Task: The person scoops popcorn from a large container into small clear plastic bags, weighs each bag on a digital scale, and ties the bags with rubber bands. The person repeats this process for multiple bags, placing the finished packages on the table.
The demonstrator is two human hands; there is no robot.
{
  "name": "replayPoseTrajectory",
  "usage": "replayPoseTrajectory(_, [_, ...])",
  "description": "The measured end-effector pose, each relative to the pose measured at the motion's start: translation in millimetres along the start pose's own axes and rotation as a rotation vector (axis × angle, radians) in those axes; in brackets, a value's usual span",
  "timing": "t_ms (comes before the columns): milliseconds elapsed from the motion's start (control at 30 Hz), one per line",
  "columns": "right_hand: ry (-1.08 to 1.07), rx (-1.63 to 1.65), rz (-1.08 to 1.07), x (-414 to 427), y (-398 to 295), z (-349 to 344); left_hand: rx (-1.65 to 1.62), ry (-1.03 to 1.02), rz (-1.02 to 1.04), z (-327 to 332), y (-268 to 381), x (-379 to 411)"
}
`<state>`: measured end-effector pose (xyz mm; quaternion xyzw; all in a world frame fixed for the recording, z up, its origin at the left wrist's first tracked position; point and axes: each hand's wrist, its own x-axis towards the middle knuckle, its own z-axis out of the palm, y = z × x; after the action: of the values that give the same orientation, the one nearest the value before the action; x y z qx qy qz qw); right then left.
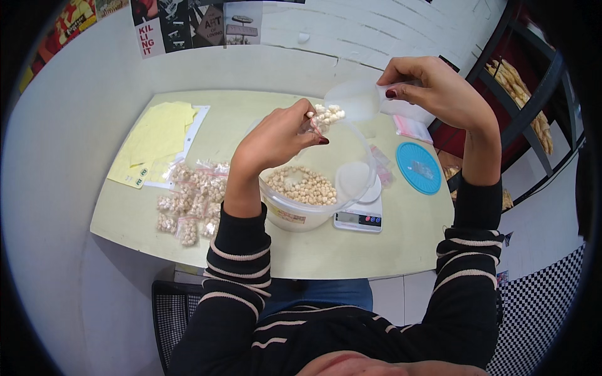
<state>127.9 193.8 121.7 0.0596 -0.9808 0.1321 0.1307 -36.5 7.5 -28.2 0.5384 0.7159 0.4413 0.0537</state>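
Observation:
Above a clear plastic tub (pixel 362 141), my left hand (pixel 282 134) grips a small clear zip bag (pixel 321 126) with pale round snack balls (pixel 330 113) heaped at its mouth. My right hand (pixel 432 89) pinches a translucent plastic scoop (pixel 355 99), whose wide end comes down beside the bag's mouth. More of the pale balls (pixel 305 185) lie in the bottom of the tub. A white digital kitchen scale (pixel 358 223) stands against the tub's right side, partly seen through its wall. Left of the tub, several filled zip bags (pixel 188 202) lie in a pile.
Yellow paper sheets (pixel 155 131) lie at the table's left. On the right are a blue round lid (pixel 418 168), a pack of zip bags (pixel 413 129) and loose zip bags (pixel 382 164). A dark metal shelf (pixel 508 94) holding bagged snacks stands beyond the table's right edge.

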Motion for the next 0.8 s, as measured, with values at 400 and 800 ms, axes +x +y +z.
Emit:
replayPoseTrajectory(400, [-0.146, 0.08, 0.159, -13.5, 14.2, 10.8, -0.032, -0.05, -0.054, -3.6, 4.0, -0.9])
replayPoseTrajectory(800, [-0.247, -0.049, 0.05, -10.1, 32.0, 111.8, -0.192, -0.018, 0.03, -3.4, 8.6, -2.4])
